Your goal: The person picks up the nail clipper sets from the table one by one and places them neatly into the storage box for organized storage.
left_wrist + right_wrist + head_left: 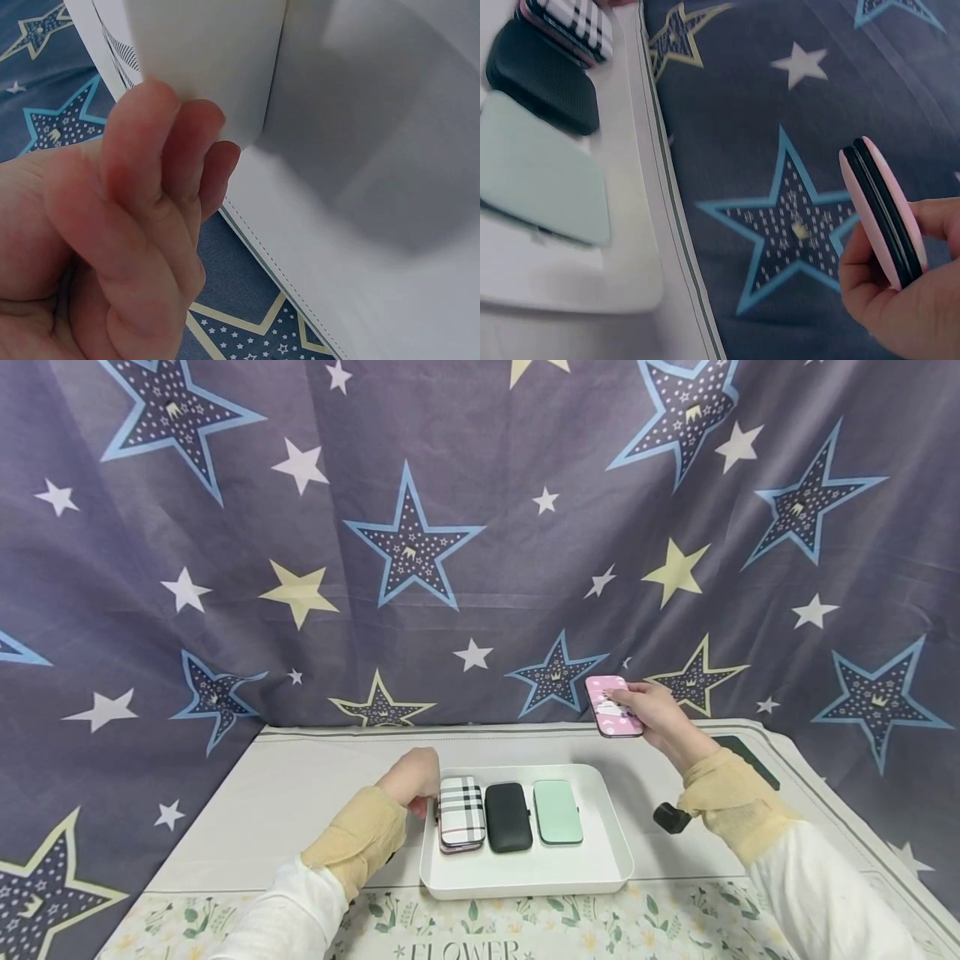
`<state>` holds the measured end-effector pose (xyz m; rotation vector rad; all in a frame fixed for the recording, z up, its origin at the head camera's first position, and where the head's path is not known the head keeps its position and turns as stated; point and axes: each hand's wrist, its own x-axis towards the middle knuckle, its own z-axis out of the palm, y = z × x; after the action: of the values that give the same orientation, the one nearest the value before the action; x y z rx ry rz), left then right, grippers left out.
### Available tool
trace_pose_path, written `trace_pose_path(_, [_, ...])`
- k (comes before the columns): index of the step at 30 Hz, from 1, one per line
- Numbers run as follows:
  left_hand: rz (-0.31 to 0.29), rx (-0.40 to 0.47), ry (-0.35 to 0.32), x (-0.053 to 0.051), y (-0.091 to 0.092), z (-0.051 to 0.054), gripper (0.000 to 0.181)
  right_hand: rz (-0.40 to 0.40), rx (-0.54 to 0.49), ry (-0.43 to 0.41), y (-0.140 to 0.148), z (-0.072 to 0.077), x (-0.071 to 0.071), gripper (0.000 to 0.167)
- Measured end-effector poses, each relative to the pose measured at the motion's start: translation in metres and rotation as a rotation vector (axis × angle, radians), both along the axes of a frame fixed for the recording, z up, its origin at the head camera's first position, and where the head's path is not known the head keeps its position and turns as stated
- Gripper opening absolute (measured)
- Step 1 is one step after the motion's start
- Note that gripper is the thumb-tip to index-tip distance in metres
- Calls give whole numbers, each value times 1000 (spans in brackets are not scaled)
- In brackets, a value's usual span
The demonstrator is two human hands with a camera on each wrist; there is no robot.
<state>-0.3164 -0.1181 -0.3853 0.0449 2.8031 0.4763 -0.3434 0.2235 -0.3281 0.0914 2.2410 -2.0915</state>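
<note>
My right hand point(652, 706) pinches a slim pink case point(618, 720) with a white pattern, raised above the table's far edge. In the right wrist view, the case's black-edged halves lie together. My left hand point(412, 781) is at the left side of a white tray point(525, 877), its fingers loosely bent. In the left wrist view, its fingertips appear to touch the tray's outer wall point(217, 60); the thumb cannot be made out. The tray holds a plaid case point(461, 810) on top of another mostly hidden one, a black case point(508, 818) and a mint-green case point(558, 812).
The tray stands on a table with a white cloth point(315, 810), flower-printed along the near edge. A dark flat object point(750, 760) lies partly behind the right forearm. A star-patterned curtain point(480, 568) hangs behind the table. A black device point(670, 817) is at the right wrist.
</note>
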Motion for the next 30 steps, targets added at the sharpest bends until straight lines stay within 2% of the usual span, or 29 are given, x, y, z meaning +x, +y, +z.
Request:
trace_pose_path(10, [5, 8, 9, 0, 0, -1, 16, 57, -56, 7, -36, 0, 12, 54])
trace_pose_path(15, [21, 17, 4, -2, 0, -3, 17, 76, -52, -4, -55, -4, 19, 54])
trace_pose_path(19, [36, 10, -7, -1, 1, -1, 16, 79, -52, -14, -68, -9, 23, 51])
trace_pose_path(24, [18, -6, 8, 0, 1, -2, 14, 92, -72, -20, -83, -18, 28, 47])
trace_pose_path(27, [12, -7, 12, -1, 1, -3, 13, 98, -82, -26, -91, -25, 30, 48])
trace_pose_path(30, [32, -6, -2, -2, 2, -2, 11, 112, -81, -27, -97, -32, 33, 52])
